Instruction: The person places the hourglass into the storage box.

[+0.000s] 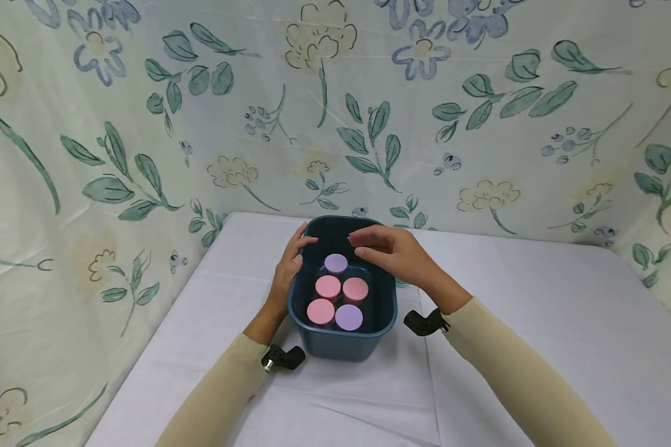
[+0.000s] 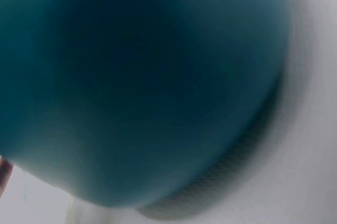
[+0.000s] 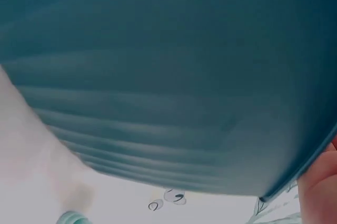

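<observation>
A dark blue plastic bin stands on the white-covered table. Inside it are several round-topped pieces: a purple one farther back, pink ones in the middle, and another purple one near the front. My left hand rests against the bin's left side, its fingertips at the rim. Over the right rim, my right hand reaches above the bin's far part with bent fingers, thumb apart from them; nothing shows between. The bin's wall fills most of the left wrist view and also the right wrist view.
A small teal ribbed thing shows at the bottom of the right wrist view, beyond the bin. White cloth covers the table. A flowered curtain hangs behind and along the left side.
</observation>
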The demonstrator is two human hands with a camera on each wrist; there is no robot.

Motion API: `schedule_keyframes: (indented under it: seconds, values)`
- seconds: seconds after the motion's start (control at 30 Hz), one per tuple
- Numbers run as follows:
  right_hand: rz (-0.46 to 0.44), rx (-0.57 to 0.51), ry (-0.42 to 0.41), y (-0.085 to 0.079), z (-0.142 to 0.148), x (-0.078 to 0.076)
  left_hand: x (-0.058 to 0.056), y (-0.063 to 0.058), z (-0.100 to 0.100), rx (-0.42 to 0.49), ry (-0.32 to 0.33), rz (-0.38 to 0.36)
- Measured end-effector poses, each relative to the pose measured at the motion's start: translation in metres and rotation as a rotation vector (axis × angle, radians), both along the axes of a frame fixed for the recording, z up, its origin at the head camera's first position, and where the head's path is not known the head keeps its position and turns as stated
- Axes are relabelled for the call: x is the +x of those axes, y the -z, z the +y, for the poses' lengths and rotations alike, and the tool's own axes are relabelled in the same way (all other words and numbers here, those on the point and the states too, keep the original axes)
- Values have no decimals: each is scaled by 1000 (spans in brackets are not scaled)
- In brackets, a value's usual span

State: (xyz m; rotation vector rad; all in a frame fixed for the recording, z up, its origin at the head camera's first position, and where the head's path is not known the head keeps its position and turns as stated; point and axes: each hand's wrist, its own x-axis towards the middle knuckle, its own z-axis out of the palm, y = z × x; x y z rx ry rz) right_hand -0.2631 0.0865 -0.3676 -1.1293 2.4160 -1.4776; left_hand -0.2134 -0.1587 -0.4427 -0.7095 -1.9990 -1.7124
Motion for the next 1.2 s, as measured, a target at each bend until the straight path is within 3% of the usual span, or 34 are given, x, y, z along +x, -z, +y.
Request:
schedule_keyframes:
  seconds: [0.33, 0.8, 0.93, 1.2]
  values:
    - [-35, -83, 34, 4, 7, 5, 1, -1, 1, -6, -10, -4]
    - [-2, -122, 74, 8, 20, 5, 2, -2, 0, -8, -5, 14]
    - [5, -124, 86, 9, 22, 4, 0, 1, -1, 8, -6, 12]
    - [15, -133, 98, 9, 25, 3, -19, 24, -1, 26, -33, 34]
